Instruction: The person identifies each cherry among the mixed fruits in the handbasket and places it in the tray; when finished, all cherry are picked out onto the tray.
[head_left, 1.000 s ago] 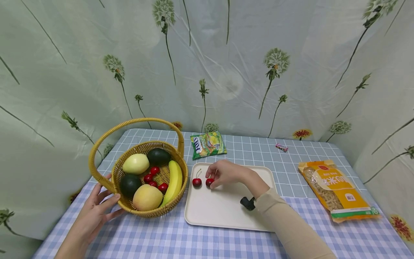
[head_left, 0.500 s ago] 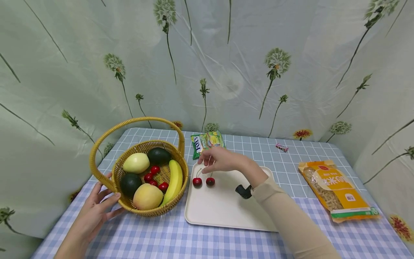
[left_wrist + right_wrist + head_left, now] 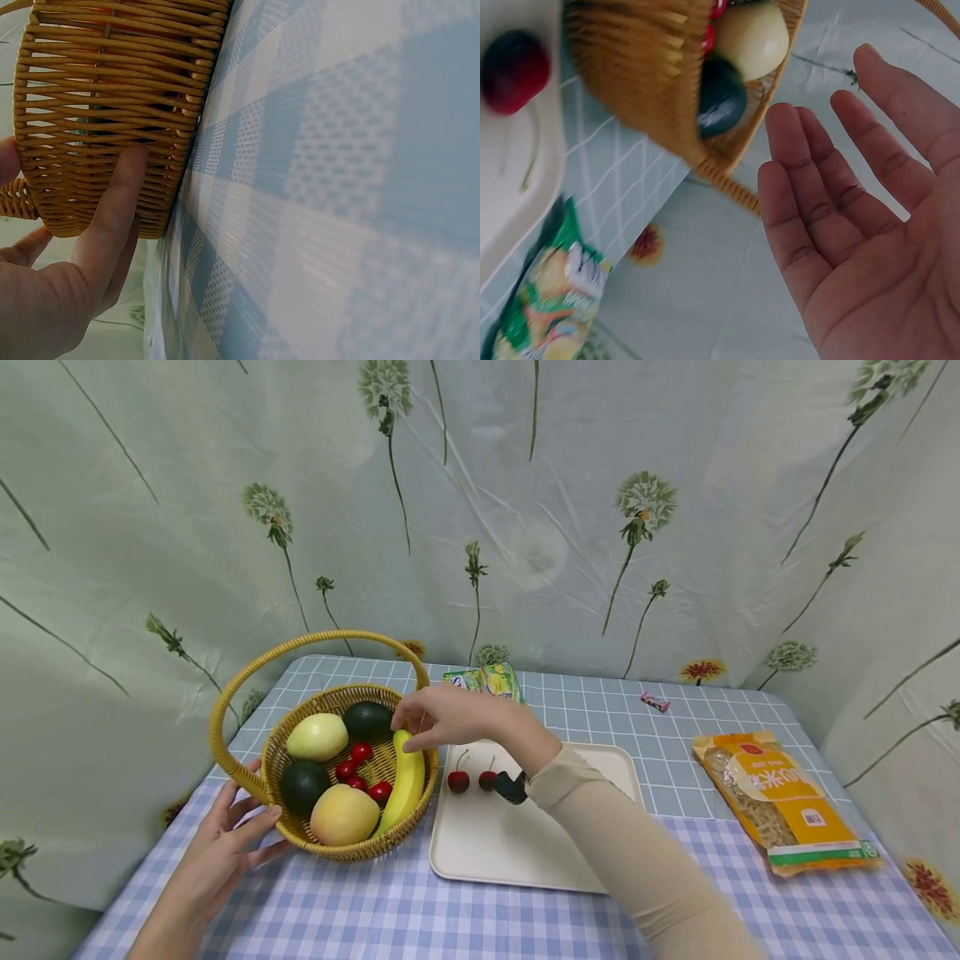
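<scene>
My left hand (image 3: 220, 852) rests its spread fingers against the near-left side of the wicker basket (image 3: 337, 853), by the handle's foot. In the left wrist view the fingers (image 3: 112, 214) lie fairly straight on the woven wall. My right hand (image 3: 442, 717) hovers over the basket's right side, above the banana (image 3: 405, 785); the right wrist view shows its palm and loosely bent fingers holding nothing. Also in the basket are a peach (image 3: 344, 815), a pale yellow-green fruit (image 3: 317, 737), two dark green fruits (image 3: 303, 787) and several red cherries (image 3: 347, 771). Two dark red cherries (image 3: 458, 782) lie on the white tray (image 3: 510, 860).
A green snack packet (image 3: 501, 682), partly behind my right hand, lies at the back of the table. A small pink wrapped candy (image 3: 655, 702) is at back right, and an orange noodle bag (image 3: 783, 802) lies farther right. The basket's tall handle (image 3: 330, 635) arches over the fruit.
My right hand has left the right-hand cherry on the tray, risen and moved left over the basket. Both tray cherries stay where they were. My left hand and the basket have hardly moved.
</scene>
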Demonstrator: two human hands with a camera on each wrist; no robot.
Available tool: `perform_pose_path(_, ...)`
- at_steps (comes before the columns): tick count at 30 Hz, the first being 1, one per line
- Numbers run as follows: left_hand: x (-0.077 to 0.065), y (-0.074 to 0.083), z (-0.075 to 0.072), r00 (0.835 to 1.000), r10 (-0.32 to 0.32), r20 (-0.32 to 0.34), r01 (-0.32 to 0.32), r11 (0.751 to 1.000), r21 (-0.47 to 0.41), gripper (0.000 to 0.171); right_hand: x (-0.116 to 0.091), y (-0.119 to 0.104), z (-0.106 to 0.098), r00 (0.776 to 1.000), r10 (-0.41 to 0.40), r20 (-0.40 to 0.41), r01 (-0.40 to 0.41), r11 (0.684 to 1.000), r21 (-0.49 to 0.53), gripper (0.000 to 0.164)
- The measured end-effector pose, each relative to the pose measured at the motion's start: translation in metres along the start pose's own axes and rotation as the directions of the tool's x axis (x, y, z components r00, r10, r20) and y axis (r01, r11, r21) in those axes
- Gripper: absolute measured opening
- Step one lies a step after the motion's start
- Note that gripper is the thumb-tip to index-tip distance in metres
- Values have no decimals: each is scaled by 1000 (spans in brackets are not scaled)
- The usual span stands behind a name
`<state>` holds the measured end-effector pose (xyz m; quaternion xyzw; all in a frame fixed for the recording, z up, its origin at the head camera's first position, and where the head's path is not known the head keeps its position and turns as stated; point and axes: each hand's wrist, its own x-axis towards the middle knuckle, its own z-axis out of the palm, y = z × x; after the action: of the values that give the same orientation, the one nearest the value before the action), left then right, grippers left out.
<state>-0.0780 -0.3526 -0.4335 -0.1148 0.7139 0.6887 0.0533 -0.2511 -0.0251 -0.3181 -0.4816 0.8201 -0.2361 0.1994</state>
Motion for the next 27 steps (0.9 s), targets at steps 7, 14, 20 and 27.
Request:
perform_pose_path(7,0,0,-1,1000,-6,-8,6,1000,6,87,31,-15,5,999,-15,40,17,999,-32,37)
perform_pose_path(14,0,-1,-1,1000,-3,-6,4,1000,7,87,64,-18,16,995,39,89,-31,995,-92,41)
perform_pose_path(20,0,-1,-1,1000,-9,-8,9,1000,3,87,85,-19,25,985,114,130,-102,990,-99,45)
perform_pose_path(27,0,-1,0,1000,-2,-3,2,1000,-6,86,98,-20,33,967,208,148,-200,978,-62,43)
